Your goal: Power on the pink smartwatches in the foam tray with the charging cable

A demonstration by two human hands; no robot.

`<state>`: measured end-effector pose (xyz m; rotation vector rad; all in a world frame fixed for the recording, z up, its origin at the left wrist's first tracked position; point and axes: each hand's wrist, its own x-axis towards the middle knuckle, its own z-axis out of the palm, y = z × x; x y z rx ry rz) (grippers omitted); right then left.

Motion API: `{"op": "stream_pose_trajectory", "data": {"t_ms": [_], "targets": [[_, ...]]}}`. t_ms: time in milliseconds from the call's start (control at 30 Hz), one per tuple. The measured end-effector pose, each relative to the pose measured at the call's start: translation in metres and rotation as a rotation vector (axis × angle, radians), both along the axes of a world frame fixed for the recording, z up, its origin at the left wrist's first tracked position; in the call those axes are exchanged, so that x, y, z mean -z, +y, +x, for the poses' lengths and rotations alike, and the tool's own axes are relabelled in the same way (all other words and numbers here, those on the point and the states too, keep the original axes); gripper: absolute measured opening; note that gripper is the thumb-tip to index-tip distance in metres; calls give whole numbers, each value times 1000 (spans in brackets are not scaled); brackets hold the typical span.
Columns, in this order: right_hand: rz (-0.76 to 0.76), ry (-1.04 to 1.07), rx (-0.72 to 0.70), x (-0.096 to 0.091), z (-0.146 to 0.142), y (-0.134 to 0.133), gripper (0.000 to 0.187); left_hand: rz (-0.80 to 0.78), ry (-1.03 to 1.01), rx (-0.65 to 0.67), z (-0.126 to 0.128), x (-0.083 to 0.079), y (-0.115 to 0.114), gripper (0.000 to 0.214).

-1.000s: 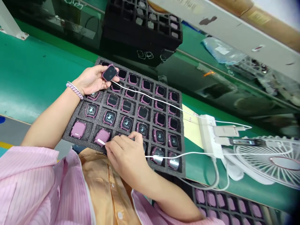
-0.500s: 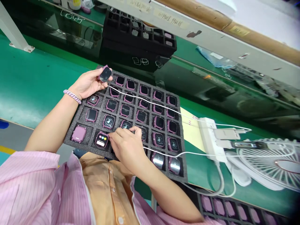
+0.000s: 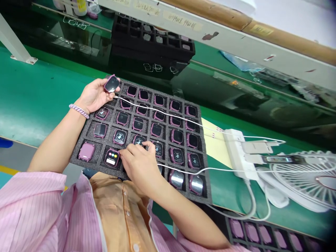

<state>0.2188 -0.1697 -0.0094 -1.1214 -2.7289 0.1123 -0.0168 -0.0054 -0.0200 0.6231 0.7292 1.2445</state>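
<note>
My left hand (image 3: 94,97) pinches a purple smartwatch body (image 3: 111,84) above the far left corner of a dark foam tray (image 3: 202,154). A white cable (image 3: 168,113) runs from that watch to a power strip (image 3: 237,154). My right hand (image 3: 140,164) rests curled on the tray's near rows, fingertips beside a watch with a lit screen (image 3: 112,158). A second white cable (image 3: 210,170) disappears under this hand. The tray holds several purple watches, some with lit dials, and one lies face down (image 3: 86,151).
A white fan (image 3: 301,180) lies right of the power strip. Black empty trays (image 3: 152,38) are stacked at the back of the green bench (image 3: 39,91). Another tray of purple watches (image 3: 262,234) sits low at the right. A yellow paper (image 3: 214,147) lies beside the foam tray.
The near-row watch by my right hand, back side up a second ago, now lies screen up and lit. My left hand has shifted its watch slightly to the left.
</note>
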Motion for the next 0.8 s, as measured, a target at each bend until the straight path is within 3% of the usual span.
{"op": "stream_pose_trajectory", "data": {"t_ms": [533, 800], "targets": [[-16, -1, -6, -4, -3, 2, 21, -56, 15, 33, 0, 1, 0, 36], [-1, 11, -2, -3, -3, 5, 25, -67, 69, 51, -1, 9, 4, 39]]}}
